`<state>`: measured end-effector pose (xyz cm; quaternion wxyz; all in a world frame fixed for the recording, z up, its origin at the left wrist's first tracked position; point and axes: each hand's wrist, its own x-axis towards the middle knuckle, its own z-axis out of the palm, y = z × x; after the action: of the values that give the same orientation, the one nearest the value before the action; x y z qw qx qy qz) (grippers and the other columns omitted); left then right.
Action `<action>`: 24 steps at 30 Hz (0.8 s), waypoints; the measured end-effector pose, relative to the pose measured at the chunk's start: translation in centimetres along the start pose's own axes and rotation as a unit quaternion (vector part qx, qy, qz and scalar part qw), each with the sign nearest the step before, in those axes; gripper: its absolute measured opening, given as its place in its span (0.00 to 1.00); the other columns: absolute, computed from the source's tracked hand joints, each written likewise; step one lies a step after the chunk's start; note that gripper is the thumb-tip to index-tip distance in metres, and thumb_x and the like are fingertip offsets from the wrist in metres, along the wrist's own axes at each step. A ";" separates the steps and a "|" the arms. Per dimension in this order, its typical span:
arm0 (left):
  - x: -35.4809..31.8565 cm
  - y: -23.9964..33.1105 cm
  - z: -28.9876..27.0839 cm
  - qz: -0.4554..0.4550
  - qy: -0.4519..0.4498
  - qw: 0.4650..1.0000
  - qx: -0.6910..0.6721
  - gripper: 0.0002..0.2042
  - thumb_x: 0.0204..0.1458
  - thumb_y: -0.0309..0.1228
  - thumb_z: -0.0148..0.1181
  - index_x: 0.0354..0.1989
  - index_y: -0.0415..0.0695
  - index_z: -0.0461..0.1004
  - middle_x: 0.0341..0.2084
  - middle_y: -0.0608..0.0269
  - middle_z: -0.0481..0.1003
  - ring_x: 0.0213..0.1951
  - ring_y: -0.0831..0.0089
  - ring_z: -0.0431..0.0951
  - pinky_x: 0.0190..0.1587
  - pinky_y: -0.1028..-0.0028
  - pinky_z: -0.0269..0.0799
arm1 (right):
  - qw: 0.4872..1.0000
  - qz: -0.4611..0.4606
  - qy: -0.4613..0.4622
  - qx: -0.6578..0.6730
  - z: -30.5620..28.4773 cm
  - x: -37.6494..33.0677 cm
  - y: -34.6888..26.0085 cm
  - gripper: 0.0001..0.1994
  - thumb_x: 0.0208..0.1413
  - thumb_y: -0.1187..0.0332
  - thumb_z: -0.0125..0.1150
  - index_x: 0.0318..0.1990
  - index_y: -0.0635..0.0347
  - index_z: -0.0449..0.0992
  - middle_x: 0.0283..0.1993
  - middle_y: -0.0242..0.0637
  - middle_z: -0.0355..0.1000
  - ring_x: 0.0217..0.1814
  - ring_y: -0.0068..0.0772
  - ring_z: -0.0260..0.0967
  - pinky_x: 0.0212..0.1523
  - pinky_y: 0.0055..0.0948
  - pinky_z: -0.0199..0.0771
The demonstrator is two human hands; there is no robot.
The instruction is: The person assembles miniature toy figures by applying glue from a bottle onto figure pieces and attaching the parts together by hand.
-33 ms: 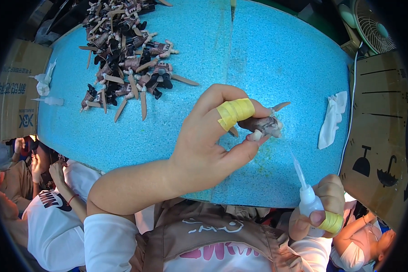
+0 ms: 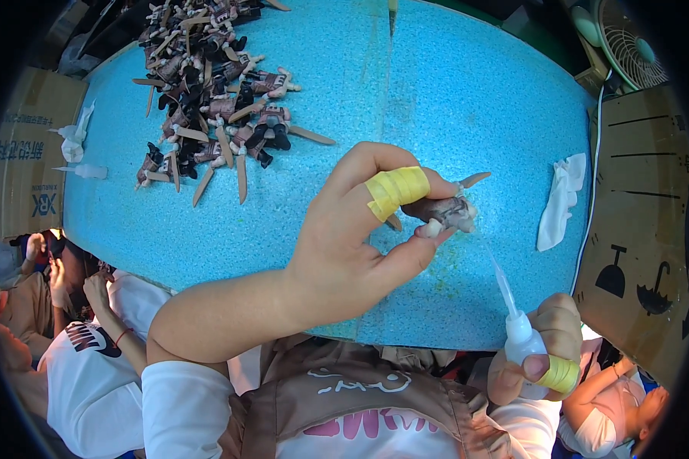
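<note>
Around a blue speckled bench (image 2: pixel 452 92), a crowded workroom, with co-workers (image 2: pixel 92 382) at the lower left. At far left, a cardboard box (image 2: pixel 34 153), contents hidden. Just inside the bench's left edge, a crumpled white wipe (image 2: pixel 74 141) and a spare bottle (image 2: pixel 90 171) lying on its side, thin nozzle to the left; cannot tell how full.

Farther right, toward the far side, a pile of figures (image 2: pixel 207 92), brown-bodied and dark-booted, with tan blade-shaped pieces among them. Cannot tell whether finished or waiting, nor whether every blade is attached or merely lying loose.

Near the middle, over the bench, the left hand (image 2: pixel 337 252), thumb and forefinger closed in a pinch on one toy figure (image 2: pixel 440 210). Apparently partway through: a tan blade (image 2: pixel 476 180) already showing beyond the fingertips, pale parts at the body's end, joins too small to judge as done or not.

To the right, near the front edge, the right hand (image 2: pixel 555 329), wrapped around a white squeeze bottle (image 2: pixel 522 340), nozzle tilted up toward the figure but apart from it; fill level uncertain. Beyond, a white cloth (image 2: pixel 563 200) on the bench, then a second cardboard box (image 2: pixel 635 176), inside out of sight.
</note>
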<state>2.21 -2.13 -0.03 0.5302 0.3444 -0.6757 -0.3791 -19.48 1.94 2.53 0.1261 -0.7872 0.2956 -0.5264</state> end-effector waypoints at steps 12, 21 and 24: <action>0.1 0.4 -0.2 -0.030 -0.030 0.999 0.025 0.18 0.42 0.16 0.60 0.44 0.37 0.68 0.40 0.57 0.63 0.39 0.73 0.69 0.41 0.76 0.66 | 0.999 0.030 0.002 -0.013 0.2 0.3 -0.3 0.06 0.48 0.64 0.62 0.29 0.47 0.69 0.14 0.23 0.50 0.13 0.21 0.45 0.16 0.23 0.43; -0.1 0.5 -0.1 -0.044 -0.036 0.998 0.006 0.18 0.44 0.17 0.60 0.45 0.36 0.67 0.39 0.59 0.66 0.40 0.73 0.70 0.44 0.75 0.66 | 0.999 0.040 0.002 -0.020 -0.3 0.1 -0.6 0.07 0.47 0.65 0.62 0.26 0.48 0.68 0.15 0.23 0.49 0.13 0.21 0.45 0.16 0.23 0.42; -0.4 0.8 0.1 -0.095 -0.043 0.995 0.011 0.17 0.45 0.17 0.59 0.45 0.36 0.67 0.39 0.59 0.67 0.40 0.73 0.70 0.43 0.76 0.66 | 1.000 0.008 -0.006 0.008 -0.5 -0.3 0.1 0.06 0.46 0.66 0.62 0.27 0.48 0.69 0.15 0.23 0.49 0.13 0.21 0.44 0.16 0.22 0.41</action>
<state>2.17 -1.37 0.47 0.4587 0.3960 -0.6664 -0.4344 -20.05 2.09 2.40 0.1383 -0.7872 0.2967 -0.5226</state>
